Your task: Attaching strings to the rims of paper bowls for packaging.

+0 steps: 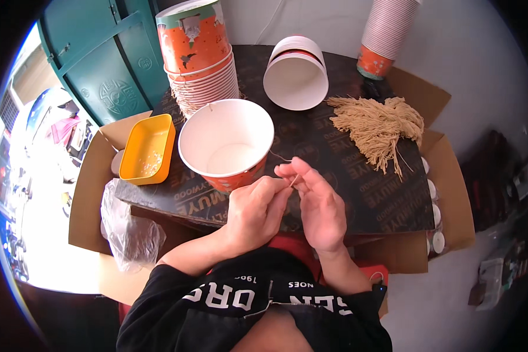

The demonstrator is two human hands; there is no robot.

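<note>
In the head view, the person's two bare hands meet just in front of the near edge of a white-lined orange paper tub [217, 126], which stands tilted toward the person on the dark worktop [364, 205]. The left hand [253, 205] is curled, its thumb and forefinger pinched together on a thin tan cord [294, 180]. The right hand [321, 211] shows its palm, its fingers half bent and loosely gathered around the cord's other side; whether they grip it I cannot tell. A fine strand [280, 157] runs from the tub's right side to the right fingertips. Left of the tub lies a yellow tray [151, 132] with small pale bits in its near end. Behind the tub rises a stack of nested tubs [202, 88], cords hanging by their rims, and to the right of that more white tubs [296, 82] lie on their side, mouths toward the person. A loose bundle of tan cords [378, 123] spreads over the right part of the worktop, with a tall stack of paper cups [387, 35] beyond it. Open cardboard boxes [88, 205] flank the worktop, a clear plastic bag [129, 229] hanging at the left one.
</note>
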